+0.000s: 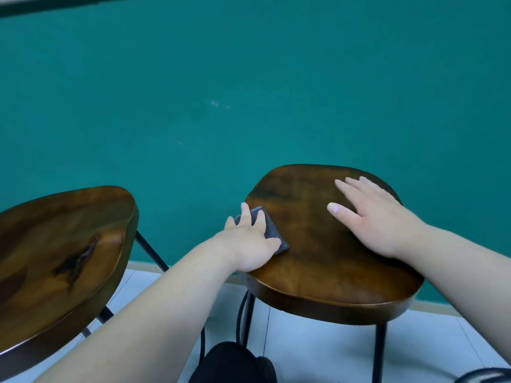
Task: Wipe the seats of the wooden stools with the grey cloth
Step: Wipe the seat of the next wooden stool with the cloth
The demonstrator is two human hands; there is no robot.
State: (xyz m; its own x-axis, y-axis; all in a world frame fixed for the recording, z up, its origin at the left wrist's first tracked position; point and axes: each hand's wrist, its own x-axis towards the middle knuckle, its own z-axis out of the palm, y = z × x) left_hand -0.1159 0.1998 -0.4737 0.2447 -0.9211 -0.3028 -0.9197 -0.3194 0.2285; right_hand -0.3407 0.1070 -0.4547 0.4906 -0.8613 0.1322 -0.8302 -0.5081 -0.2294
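**Fig. 1.** Head view, read near to far.

**Foreground:** a rounded black shape at the lower edge, which I cannot identify, over a pale tiled floor.

**Left:** the 1st brown wooden stool seat with a dark knot, on thin black metal legs. Neither hand touches it.

**Centre:** the 2nd brown wooden stool seat, glossy and gently dished. At its left edge lies the small folded grey cloth, flat on the wood, with 1 corner near the rim.

**Left hand:** the left hand rests on top of the cloth, fingers spread and nearly straight, thumb at the cloth's near side. It presses rather than pinches.

**Handling:** I judge the cloth soft, light and limp, so it is likely to bunch or slip under a loose palm on so smooth a finish. Flat downward pressure across its middle suits it better than an edge pinch.

**Right hand:** farther right, the right hand lies flat on the bare seat, fingers extended and slightly fanned, holding nothing. I take it to be steadying the stool, which looks light enough to shift.

**Background:** a plain teal wall.
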